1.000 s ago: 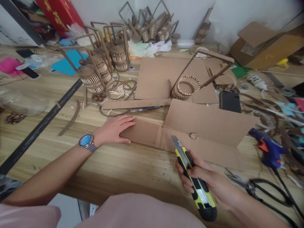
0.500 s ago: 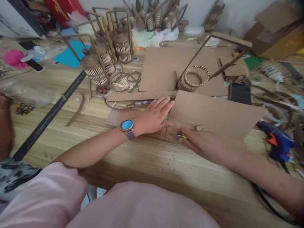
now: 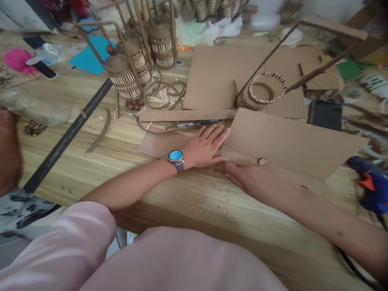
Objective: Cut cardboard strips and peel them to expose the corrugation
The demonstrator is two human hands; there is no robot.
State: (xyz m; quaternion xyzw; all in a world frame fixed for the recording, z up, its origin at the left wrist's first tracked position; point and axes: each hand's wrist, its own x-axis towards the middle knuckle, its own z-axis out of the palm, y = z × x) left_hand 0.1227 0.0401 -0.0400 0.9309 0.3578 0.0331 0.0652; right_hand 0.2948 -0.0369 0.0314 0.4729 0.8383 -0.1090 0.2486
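Observation:
My left hand (image 3: 207, 147), with a watch (image 3: 176, 156) on its wrist, lies flat with fingers spread on a strip of cardboard (image 3: 160, 142). Close beside its thumb, my right hand (image 3: 242, 173) is closed in a pinch low over the cardboard. It grips a utility knife (image 3: 225, 171), of which only a bit of metal tip shows; the rest is hidden by the fingers. A folded cardboard sheet (image 3: 291, 139) stands up behind my right hand, with a small cardboard scrap (image 3: 263, 161) at its base.
A round slatted basket with a tall handle (image 3: 257, 97) stands behind the sheet. Several lantern-like baskets (image 3: 123, 79) are at back left. A blue glue gun (image 3: 368, 184) lies right, near a black phone-like object (image 3: 325, 115). Another person's arm (image 3: 9, 153) is at far left.
My right hand has moved left, nearer my left thumb, and the knife's yellow part is now hidden. My left hand stays flat on the cardboard. The view has shifted a little.

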